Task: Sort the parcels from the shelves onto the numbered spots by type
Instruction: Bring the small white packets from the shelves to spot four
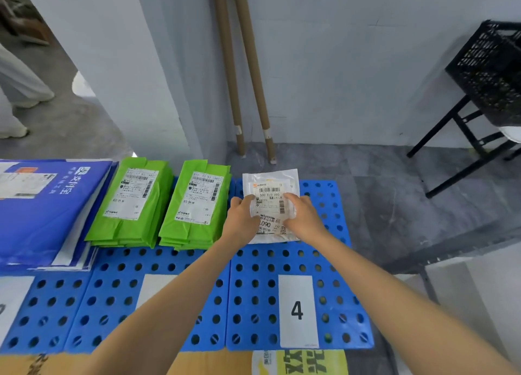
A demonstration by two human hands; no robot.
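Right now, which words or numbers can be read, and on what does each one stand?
"4": white card on the blue board.
"500 E73 090": label of the white parcel.
"090": a lower label there.
Labels of the green parcels, print on the blue envelope: too small or blurred.

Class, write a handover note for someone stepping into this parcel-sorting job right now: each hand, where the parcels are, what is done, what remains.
Left hand and right hand: both grip the small white parcel by its sides, over a larger white parcel on the blue board behind label 4.
Done: blue parcels stacked far left; left green stack and right green stack beside them.
Left: set the small white parcel down there. The shelves are out of view, so what remains cannot be told.
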